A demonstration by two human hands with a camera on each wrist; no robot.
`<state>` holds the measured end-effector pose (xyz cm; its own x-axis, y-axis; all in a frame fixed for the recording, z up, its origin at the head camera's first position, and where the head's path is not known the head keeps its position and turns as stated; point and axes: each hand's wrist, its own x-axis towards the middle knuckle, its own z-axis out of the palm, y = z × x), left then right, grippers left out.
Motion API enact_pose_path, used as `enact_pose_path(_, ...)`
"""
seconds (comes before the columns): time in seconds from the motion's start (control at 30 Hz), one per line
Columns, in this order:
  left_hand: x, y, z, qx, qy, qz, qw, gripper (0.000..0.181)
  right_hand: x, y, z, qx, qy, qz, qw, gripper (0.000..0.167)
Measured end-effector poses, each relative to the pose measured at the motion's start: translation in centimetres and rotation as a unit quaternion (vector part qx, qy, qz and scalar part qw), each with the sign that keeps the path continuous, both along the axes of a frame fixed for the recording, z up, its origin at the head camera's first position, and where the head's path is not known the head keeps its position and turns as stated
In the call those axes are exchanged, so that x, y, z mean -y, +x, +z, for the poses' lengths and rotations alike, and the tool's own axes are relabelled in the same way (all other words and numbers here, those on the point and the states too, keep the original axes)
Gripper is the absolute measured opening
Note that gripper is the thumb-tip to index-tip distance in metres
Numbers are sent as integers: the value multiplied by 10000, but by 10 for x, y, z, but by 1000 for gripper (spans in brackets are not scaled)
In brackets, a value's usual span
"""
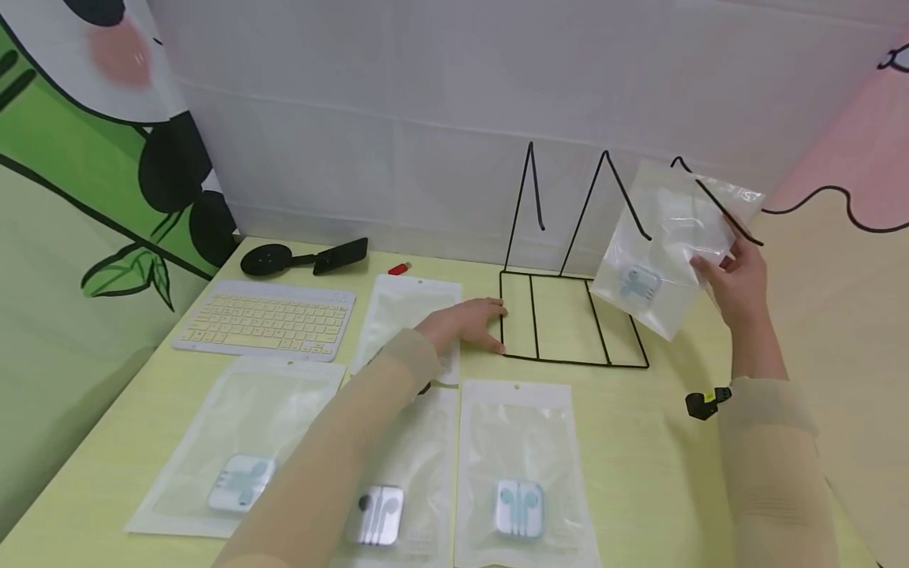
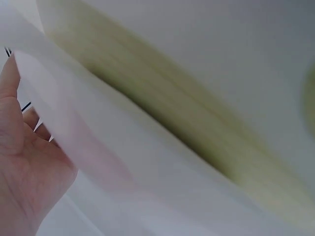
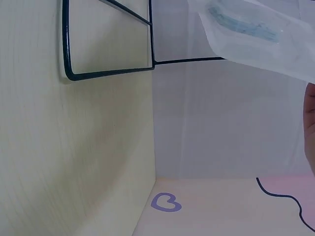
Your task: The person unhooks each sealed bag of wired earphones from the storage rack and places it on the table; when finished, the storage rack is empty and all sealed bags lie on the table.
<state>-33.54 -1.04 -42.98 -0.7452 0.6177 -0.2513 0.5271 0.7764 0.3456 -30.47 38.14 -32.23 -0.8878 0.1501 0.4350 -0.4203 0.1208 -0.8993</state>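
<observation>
My right hand (image 1: 738,284) pinches the edge of a clear-and-white plastic bag (image 1: 675,229) holding earphones (image 1: 639,284). The bag is tilted at the right hook of a black wire display rack (image 1: 557,360). Part of that hook shows in front of the bag and part is hidden behind it; whether it runs through the hang hole I cannot tell. In the right wrist view the bag (image 3: 246,29) is at upper right, the hand (image 3: 309,128) barely showing. My left hand (image 1: 469,323) touches the rack's left base rod, fingers spread. In the left wrist view, white packaging partly covers that hand (image 2: 34,167).
Several similar bags lie on the table: one at left (image 1: 277,410), one in front (image 1: 525,442), others under my left arm. Behind them are a white keyboard (image 1: 270,319), a black folding stand (image 1: 305,259) and a red USB stick (image 1: 399,269). A white backdrop (image 1: 319,158) closes the back.
</observation>
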Motion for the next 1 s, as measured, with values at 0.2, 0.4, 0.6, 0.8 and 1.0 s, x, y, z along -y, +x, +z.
enact_pose_path(0.2,-1,-2,-2,7,-28,0,10000,82,2,13,1,-152,91,-27,9998,77)
enact_pose_path(0.4,-1,-3,-3,-17,-44,-38,10000,82,4,29,3,-350,-127,203,9991,75)
enact_pose_path(0.6,-1,-2,-1,31,-77,-36,10000,81,2,44,6,-501,-162,378,9979,72)
enact_pose_path(0.8,0,-1,1,34,-118,-12,9999,80,-4,61,9,-484,150,260,9984,69)
enact_pose_path(1.0,-1,-1,1,43,-100,-2,9999,81,-8,77,10,-480,81,420,9979,72)
